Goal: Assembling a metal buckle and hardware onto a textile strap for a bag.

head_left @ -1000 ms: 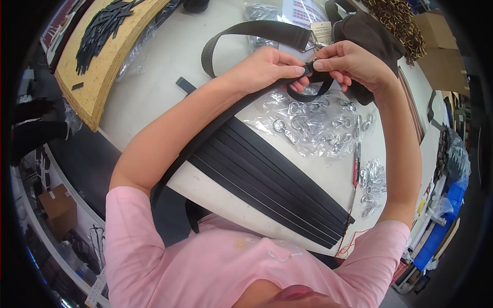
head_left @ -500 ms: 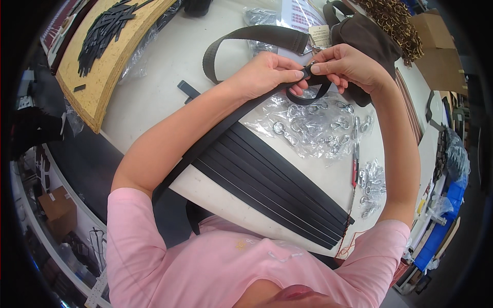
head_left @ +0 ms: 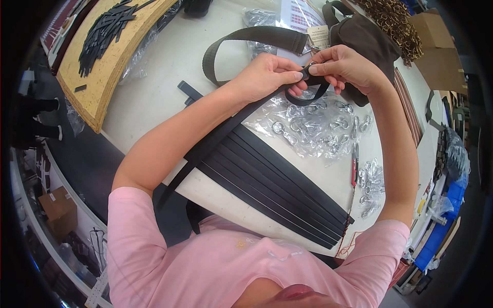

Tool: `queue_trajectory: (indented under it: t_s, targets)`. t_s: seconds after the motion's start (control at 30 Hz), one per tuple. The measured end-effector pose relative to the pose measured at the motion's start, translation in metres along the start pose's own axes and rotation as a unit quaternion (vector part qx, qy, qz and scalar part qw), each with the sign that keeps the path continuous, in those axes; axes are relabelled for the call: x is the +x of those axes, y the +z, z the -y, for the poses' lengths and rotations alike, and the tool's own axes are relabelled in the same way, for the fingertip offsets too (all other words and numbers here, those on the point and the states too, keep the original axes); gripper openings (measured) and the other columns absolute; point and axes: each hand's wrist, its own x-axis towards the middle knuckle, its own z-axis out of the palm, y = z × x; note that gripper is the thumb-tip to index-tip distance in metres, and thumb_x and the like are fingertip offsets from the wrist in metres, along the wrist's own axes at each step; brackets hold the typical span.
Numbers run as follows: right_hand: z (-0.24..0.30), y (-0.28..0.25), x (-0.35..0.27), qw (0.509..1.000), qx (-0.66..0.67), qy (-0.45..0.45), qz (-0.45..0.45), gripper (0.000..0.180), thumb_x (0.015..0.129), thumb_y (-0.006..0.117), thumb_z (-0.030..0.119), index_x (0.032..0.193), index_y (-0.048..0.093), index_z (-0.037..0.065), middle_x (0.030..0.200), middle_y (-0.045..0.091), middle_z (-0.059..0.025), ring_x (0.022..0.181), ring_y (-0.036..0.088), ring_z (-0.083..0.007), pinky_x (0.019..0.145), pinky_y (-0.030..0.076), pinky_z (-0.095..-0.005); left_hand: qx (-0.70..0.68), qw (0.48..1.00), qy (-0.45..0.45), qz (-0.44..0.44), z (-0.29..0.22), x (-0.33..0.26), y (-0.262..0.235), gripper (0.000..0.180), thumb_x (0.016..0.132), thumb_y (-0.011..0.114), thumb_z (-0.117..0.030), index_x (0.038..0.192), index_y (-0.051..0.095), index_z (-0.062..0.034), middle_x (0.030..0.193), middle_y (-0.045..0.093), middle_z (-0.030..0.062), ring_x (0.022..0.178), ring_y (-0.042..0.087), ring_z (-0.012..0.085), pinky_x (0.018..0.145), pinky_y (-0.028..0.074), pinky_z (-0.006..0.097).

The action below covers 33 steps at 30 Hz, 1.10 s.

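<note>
Toward the far part of the surface [head_left: 149, 97], just short of a brown bag [head_left: 362, 46], the hands work close together. Left hand [head_left: 269, 72]: thumb and fingers clamped on a black strap [head_left: 236, 117]. Right hand [head_left: 349, 66]: pinching near the same strap's end, where a bit of metal glints; exact fingertip contact partly hidden. A hanging loop [head_left: 307, 100] of black strip curves below the two.

Change over the last second: hands barely shifted, joint held at nearly the same spot. The strap's trailing length has swung away from the left forearm; a pale slip of surface now shows between. My reading: fine fitting at the pinched end, the slack merely following, no new step begun.

Edges: the strap's tail drops over the near left edge, liable to drag. Row of flat straps [head_left: 272, 185] lies just inside that edge, slanting down to the right. Bagged metal clasps [head_left: 303, 128] sit right below the hands, crowding that side; a red-handled tool [head_left: 354, 172] lies beyond them, near the right forearm.

Room: widest bare patch lies left, between the left forearm and the yellow board [head_left: 97, 102] with its black strips [head_left: 105, 33]. Rightward, little.
</note>
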Motion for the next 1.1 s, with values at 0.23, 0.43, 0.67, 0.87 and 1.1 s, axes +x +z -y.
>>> queue_trajectory:
  t_s: [0.23,0.43,0.67,0.87,1.1]
  targets:
    - [0.000,-0.004,0.004,1.000,-0.005,0.009,0.010,0.026,0.093,0.075,0.017,0.109,0.072,-0.003,0.058,0.058,0.0038,0.044,0.053,-0.0011,0.042,0.048,-0.0179,-0.001,1.000,-0.005,0.017,0.002,0.003,-0.004,0.030,0.104,0.063,-0.016,0.125,0.068,0.0044,0.104,0.075,0.0113,0.090,0.071,0.0133,0.088,0.058,0.027]
    - [0.000,-0.007,0.004,0.999,0.010,0.012,0.032,0.027,0.094,0.074,0.017,0.112,0.072,-0.003,0.057,0.058,0.0038,0.042,0.050,-0.0012,0.042,0.047,-0.0181,-0.023,1.000,0.005,0.008,0.002,0.003,-0.001,0.026,0.103,0.061,-0.011,0.120,0.069,0.0071,0.101,0.076,0.0143,0.087,0.073,0.0158,0.081,0.058,0.027]
    - [0.002,-0.010,0.004,0.999,0.011,0.014,0.037,0.031,0.095,0.074,0.018,0.116,0.071,-0.004,0.056,0.058,0.0037,0.041,0.049,-0.0017,0.043,0.047,-0.0190,-0.016,1.000,0.004,0.011,-0.001,0.002,-0.002,0.028,0.103,0.060,-0.010,0.123,0.068,0.0076,0.103,0.075,0.0151,0.089,0.073,0.0167,0.083,0.060,0.028]
    - [0.001,-0.013,0.003,0.999,0.016,0.012,0.048,0.031,0.095,0.075,0.019,0.115,0.071,-0.003,0.056,0.058,0.0040,0.041,0.049,-0.0018,0.043,0.046,-0.0192,-0.011,1.000,0.006,0.015,-0.002,0.003,-0.001,0.030,0.104,0.060,-0.009,0.128,0.065,0.0084,0.105,0.075,0.0162,0.093,0.073,0.0182,0.087,0.060,0.030]
    - [0.000,-0.007,0.002,1.000,0.004,0.005,0.027,0.026,0.094,0.074,0.020,0.109,0.072,-0.002,0.055,0.057,0.0043,0.040,0.048,-0.0014,0.042,0.045,-0.0186,-0.012,1.000,0.001,0.018,-0.001,0.002,-0.002,0.031,0.104,0.061,-0.012,0.128,0.066,0.0068,0.107,0.075,0.0142,0.093,0.072,0.0158,0.089,0.059,0.029]
